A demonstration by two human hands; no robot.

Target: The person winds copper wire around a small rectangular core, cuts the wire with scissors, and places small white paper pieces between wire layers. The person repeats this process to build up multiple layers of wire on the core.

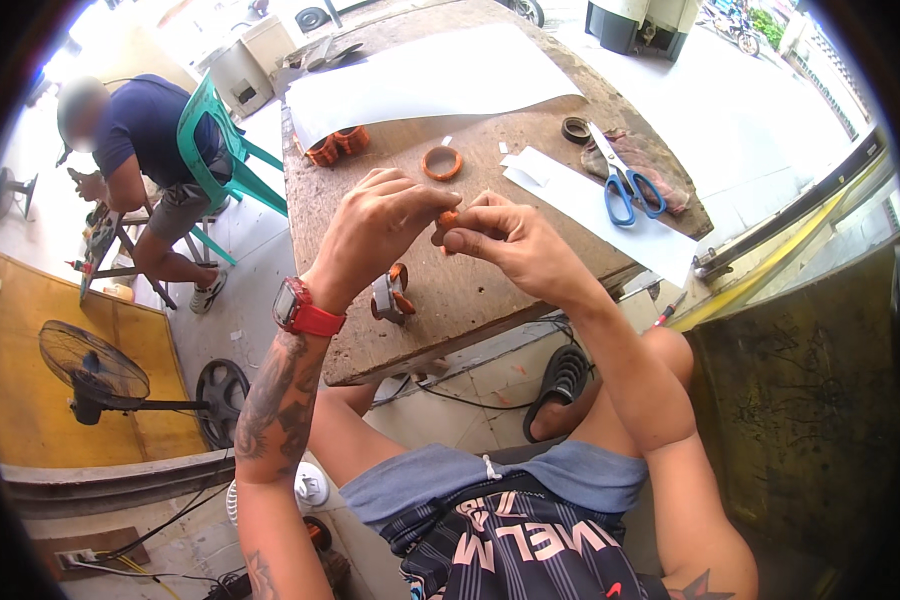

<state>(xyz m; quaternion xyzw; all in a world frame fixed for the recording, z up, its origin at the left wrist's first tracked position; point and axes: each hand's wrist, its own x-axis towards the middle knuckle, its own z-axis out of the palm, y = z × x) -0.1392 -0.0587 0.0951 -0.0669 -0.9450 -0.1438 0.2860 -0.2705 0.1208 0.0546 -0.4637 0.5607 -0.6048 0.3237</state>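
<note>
The right hand's grip is closed on a small coil, pinched by thumb and fingers; the left hand's fingertips meet its top — whether they pinch too, I cannot tell. It seems held above the desk so both hands can reach around it. Beyond the grip lies a ring; nearer the body stands a core, orange windings seated in it — no container otherwise. Scissors lie right of the grip, likely kept handy
</note>
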